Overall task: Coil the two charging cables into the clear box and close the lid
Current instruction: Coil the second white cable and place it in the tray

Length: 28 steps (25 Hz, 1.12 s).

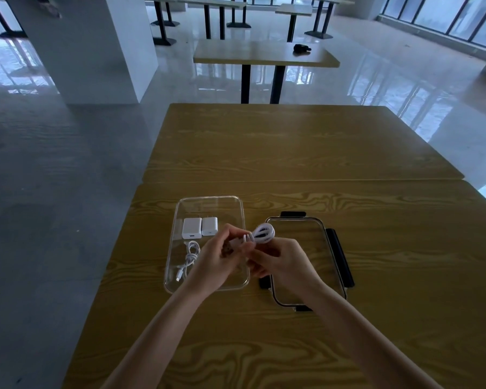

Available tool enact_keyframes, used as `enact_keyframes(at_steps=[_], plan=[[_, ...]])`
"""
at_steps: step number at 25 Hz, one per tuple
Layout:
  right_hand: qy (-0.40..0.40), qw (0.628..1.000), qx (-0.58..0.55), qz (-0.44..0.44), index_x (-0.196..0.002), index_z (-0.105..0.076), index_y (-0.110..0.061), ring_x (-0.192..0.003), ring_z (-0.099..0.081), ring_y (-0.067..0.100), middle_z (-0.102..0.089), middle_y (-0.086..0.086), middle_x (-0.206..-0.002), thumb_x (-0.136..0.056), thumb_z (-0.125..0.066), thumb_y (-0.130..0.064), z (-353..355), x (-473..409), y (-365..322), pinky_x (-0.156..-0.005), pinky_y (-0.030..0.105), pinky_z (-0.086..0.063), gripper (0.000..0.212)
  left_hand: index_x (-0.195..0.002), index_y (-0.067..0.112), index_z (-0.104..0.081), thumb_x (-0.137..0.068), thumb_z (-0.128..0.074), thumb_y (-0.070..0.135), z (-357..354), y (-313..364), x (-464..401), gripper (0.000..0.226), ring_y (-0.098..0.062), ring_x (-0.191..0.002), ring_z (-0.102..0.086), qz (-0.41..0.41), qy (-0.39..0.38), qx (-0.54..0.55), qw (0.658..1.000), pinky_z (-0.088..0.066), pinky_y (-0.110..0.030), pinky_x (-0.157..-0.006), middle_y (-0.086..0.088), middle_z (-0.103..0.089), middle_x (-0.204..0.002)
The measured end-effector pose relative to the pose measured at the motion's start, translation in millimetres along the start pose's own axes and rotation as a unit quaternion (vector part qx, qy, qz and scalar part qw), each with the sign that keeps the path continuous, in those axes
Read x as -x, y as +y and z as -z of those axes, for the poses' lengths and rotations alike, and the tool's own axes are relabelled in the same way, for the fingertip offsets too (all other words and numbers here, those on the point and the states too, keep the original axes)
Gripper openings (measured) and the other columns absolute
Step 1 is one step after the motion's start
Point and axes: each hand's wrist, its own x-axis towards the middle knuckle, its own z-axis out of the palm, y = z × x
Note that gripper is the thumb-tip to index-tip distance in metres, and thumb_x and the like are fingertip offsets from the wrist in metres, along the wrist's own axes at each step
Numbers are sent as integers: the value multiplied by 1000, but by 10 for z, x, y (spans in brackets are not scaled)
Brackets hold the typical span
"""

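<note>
- Wood-grain worktop (292, 346) carried an open clear box (180, 220) on the left and its lid (296, 220) just beside it on the right, lying flat, black latches on its edges.
- Inside the box, far end: two white charger plugs side by side, the larger plug (191, 228) on the left, the smaller plug (209, 226) touching or nearly touching it on the right.
- Inside the box, near-left part: first white cable (189, 258), loosely bundled, one connector end pointing toward the near wall.
- Second white cable (263, 233) was held in the air above the gap between box and lid, folded into a small bunch of loops that stuck out past the fingers on the far side.
- Left hand (218, 259) hovered over the right half of the box, fingers curled and closed on the near part of the second cable.
- Right hand (281, 262) sat over the left edge of the lid, fingers closed, pinching the same cable just below the loops.
- Both hands met fingertip to fingertip; the cable ends were hidden within them.
- Both forearms were bare.
</note>
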Motion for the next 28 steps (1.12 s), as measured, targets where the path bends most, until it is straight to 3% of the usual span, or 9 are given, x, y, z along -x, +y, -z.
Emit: enact_keyframes(at_steps=[6, 10, 13, 17, 20, 23, 26, 28], plan=[[128, 971, 124, 157, -98, -68, -11, -68, -70, 10, -73, 4, -82, -84, -59, -12, -73, -24, 34, -65, 26, -59, 16, -90, 7, -49, -80, -55, 23, -18, 102, -94, 19, 2, -45, -53, -10, 74, 61, 995, -43, -12, -45, 4, -58, -66], [220, 916, 217, 257, -102, -67, -12, -69, -65, 4, -71, 3, -86, -84, -58, -23, -72, -9, 98, -64, 16, -54, 23, -86, 16, -47, -77, -55, 30, -71, 158, -86, 19, -3, -55, -61, 13, 69, 132, 989, -51, -18, -47, 0, -62, -73], [219, 908, 247, 260, -108, -60, -17, -72, -60, 1, -66, 2, -94, -86, -46, -33, -68, 31, 73, -61, 7, -49, 31, -96, 10, -47, -80, -54, 30, -120, 213, -89, 26, -6, -66, -64, 48, 58, 192, 979, -56, -23, -54, -6, -61, -84], [207, 899, 282, 264, -113, -55, -18, -76, -62, 6, -63, 2, -100, -83, -47, -36, -59, 8, 35, -61, 21, -55, 36, -100, 10, -48, -81, -56, 29, -139, 246, -116, 28, -5, -74, -65, 68, 72, 225, 969, -56, -24, -59, -5, -61, -92], [197, 904, 270, 266, -112, -58, -15, -81, -65, 8, -66, 3, -104, -85, -49, -30, -53, -14, 59, -64, 29, -58, 32, -100, 10, -47, -79, -59, 27, -134, 214, -101, 29, -4, -73, -65, 80, 82, 255, 960, -56, -25, -61, -3, -59, -87], [183, 892, 304, 282, -114, -57, -11, -90, -68, 17, -68, 5, -113, -88, -45, -27, -102, -22, 88, -74, 31, -58, 33, -105, 13, -45, -75, -59, 33, -158, 149, -72, 39, -9, -80, -65, 105, 74, 289, 949, -57, -26, -63, -4, -61, -88], [194, 869, 350, 291, -108, -62, -10, -87, -69, 17, -71, 3, -107, -86, -45, -28, -142, -21, 108, -77, 26, -50, 33, -109, 15, -50, -82, -53, 32, -179, 65, -46, 32, -15, -86, -65, 120, 46, 289, 949, -56, -27, -67, -6, -64, -95], [187, 887, 317, 278, -106, -64, -12, -82, -69, 13, -73, 1, -101, -86, -51, -25, -145, -38, 139, -75, 26, -53, 27, -104, 13, -53, -84, -51, 30, -182, 21, -40, 26, -16, -85, -66, 118, 42, 282, 951, -55, -27, -67, -8, -64, -95]])
